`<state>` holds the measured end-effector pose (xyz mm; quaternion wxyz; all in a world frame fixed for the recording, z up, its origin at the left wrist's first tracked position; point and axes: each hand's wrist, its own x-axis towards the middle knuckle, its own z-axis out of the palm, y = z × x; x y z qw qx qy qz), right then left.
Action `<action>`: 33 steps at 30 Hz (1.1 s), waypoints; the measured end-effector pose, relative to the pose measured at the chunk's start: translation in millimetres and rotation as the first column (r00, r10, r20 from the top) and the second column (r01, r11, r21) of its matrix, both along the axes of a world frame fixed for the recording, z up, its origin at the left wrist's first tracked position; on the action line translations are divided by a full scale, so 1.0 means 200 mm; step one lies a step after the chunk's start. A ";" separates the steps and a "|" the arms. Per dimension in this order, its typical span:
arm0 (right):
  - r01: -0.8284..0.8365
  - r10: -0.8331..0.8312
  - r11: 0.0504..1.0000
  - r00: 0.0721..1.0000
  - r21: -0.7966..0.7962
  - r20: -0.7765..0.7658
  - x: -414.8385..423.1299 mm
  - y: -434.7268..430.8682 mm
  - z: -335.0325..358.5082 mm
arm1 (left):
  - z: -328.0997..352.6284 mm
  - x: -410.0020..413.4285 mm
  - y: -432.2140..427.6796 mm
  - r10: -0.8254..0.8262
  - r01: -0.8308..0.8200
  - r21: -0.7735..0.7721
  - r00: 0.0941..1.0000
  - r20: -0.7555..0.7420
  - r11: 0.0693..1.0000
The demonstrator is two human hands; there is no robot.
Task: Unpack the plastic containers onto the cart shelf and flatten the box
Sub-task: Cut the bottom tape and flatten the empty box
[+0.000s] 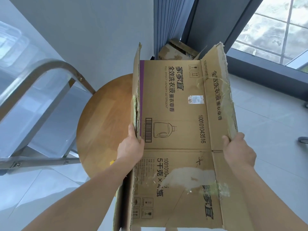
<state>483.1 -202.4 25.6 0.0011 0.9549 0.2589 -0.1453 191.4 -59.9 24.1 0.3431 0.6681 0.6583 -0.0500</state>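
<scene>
Centre, box [175, 130] overhangs the round table [103, 122]; left, cart frame [56, 63] narrows passage; right, floor [266, 122] lies open.

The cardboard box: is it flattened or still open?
Nearly flat: the cardboard box shows one broad panel; its sides, gripped by left hand and right hand, angle up.

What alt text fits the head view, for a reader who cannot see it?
A person holds a printed laundry-detergent cardboard box above a round wooden table, the left hand gripping its left flap and the right hand its right flap. A metal frame stands at left.
</scene>
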 end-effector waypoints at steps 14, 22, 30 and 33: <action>-0.142 0.142 0.990 0.990 0.008 0.002 -0.12 0.00 0.33 | 0.23 -0.05 0.06 0.006 -0.009 0.032 0.997 0.083 0.999; -0.066 0.062 0.995 0.997 0.070 0.054 -0.29 -0.17 0.57 | 0.49 -0.19 0.01 -0.069 0.055 0.109 0.990 0.124 0.993; -0.049 0.034 0.986 0.995 0.157 0.091 -0.37 -0.42 0.78 | 0.75 -0.25 -0.25 -0.079 0.056 0.176 0.988 0.129 0.983; -0.075 0.057 0.978 0.994 0.193 0.096 -0.34 -0.52 0.84 | 0.83 -0.27 -0.39 -0.046 0.013 0.218 0.988 0.146 0.976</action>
